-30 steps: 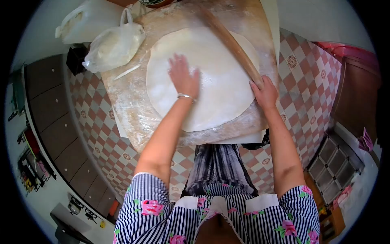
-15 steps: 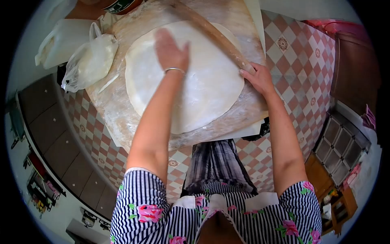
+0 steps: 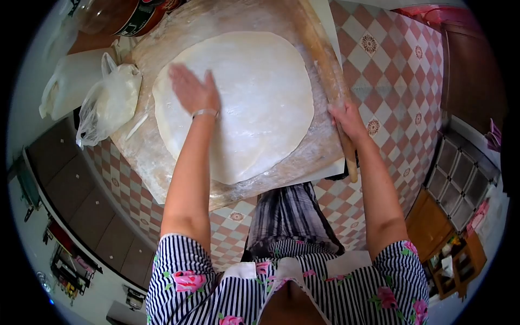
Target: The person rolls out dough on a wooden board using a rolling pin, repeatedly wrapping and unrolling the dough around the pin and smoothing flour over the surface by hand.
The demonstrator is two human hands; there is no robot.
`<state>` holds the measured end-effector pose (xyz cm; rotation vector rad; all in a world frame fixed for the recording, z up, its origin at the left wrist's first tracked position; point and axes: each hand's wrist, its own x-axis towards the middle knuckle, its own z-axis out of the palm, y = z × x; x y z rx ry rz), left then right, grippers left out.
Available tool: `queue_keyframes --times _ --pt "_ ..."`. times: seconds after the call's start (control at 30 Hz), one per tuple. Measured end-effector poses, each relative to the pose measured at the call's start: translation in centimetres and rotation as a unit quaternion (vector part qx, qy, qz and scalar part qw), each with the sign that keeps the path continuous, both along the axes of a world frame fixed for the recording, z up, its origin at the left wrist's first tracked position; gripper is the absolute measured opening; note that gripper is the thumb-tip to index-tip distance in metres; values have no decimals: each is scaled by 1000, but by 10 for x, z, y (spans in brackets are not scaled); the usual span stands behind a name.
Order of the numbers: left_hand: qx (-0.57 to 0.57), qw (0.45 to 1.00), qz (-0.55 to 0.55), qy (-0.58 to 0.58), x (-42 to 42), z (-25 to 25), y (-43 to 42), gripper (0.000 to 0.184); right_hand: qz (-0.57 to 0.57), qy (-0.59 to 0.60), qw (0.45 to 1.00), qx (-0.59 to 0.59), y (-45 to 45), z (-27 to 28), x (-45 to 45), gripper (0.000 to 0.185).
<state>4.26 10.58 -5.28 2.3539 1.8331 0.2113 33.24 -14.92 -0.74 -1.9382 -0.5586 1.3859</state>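
Here, left hand (image 3: 194, 93) over smooth round dough (image 3: 254, 92); right grips wooden pin (image 3: 329, 70).

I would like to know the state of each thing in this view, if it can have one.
Dough sheet: rolled thin, roughly round, in one piece.
Rolling pin: off the dough, gripped, its near end past the board's edge.
Board: streaked with white powder.
Plastic bag: bulging with something pale; cannot tell if tied.
Left hand: open, palm down, over the dough.
Right hand: closed on the pin.
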Motion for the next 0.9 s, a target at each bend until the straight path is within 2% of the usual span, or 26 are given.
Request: queue_keyframes --times 0.07,0.1,0.13,0.17,0.2,0.27,0.3,0.37,0.47,0.53,0.6,0.63,0.7,0.8,0.87,0.9 --pt "31 999 -24 -27 51 -5 6 82 -17 7 1000 6 5 -5 3 28" --pt "33 998 -61 -2 79 -6 0 82 -28 16 999 10 7 -6 4 27" --pt "-30 994 -91 -50 108 2 -14 80 -38 26 999 12 8 -6 5 26" --pt "-33 984 -148 -93 133 0 -35 78 -53 21 998 16 7 -6 4 26" --pt "-121 966 -188 -130 151 18 -58 76 -67 16 997 20 7 -8 1 26" --pt "-160 920 -348 -80 157 14 -117 72 -74 11 997 23 6 -8 -2 26" --pt "-182 902 -383 -75 145 21 -140 70 -68 11 997 24 6 -8 -2 26" --pt "-213 892 -387 -98 98 25 -178 70 -60 2 998 20 7 -6 -1 26" --pt "-281 912 -292 -53 0 28 -198 74 -53 -21 998 1 7 -6 -2 25" --pt "-246 947 -193 71 -53 44 -180 73 -49 -31 998 -13 6 -7 -1 25" --pt "-143 980 -77 118 -76 43 -143 72 -43 -45 998 -9 8 -5 -1 25" --pt "-92 991 -51 79 -85 35 -120 72 -36 -50 998 -10 7 -4 -3 25" --pt "-6 1000 -3 24 -75 7 -57 72 -40 -43 998 -10 8 -7 -3 25" --pt "62 995 65 -34 -5 -32 20 70 -32 -44 998 -15 4 -12 -1 26" --pt "31 994 1 -108 66 -7 23 68 -38 -38 998 -16 7 -10 -3 24" --pt "29 995 -47 -79 99 -5 7 64 -49 -29 998 -17 11 -3 -6 23"
